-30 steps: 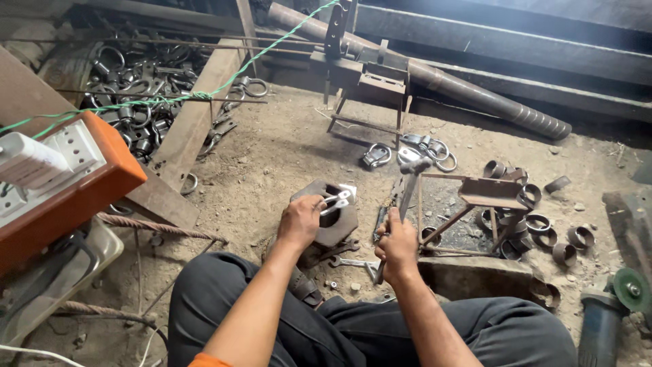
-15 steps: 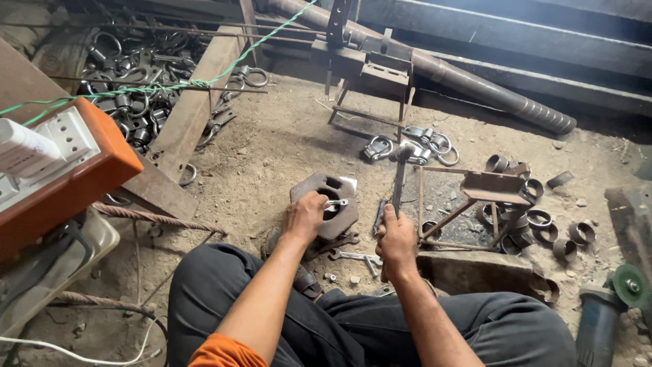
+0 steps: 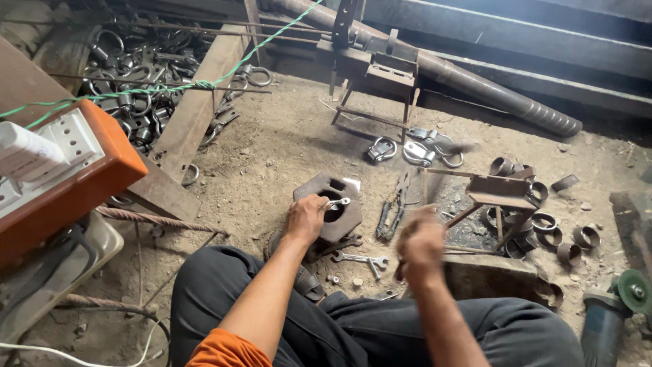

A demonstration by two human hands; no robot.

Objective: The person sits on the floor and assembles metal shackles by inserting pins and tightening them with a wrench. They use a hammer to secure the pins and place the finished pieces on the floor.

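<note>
Fingers of the left hand pinch a small metal piece over the hole of a steel block on the dirt floor. Right hand, clenched on a blurred hammer, looks mid-swing; the striking step needs a square blow.

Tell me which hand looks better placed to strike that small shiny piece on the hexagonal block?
Probably the right hand: it grips the blurred hammer, raised beside the block. The left hand is pinching the small metal piece in place on the block.
</note>
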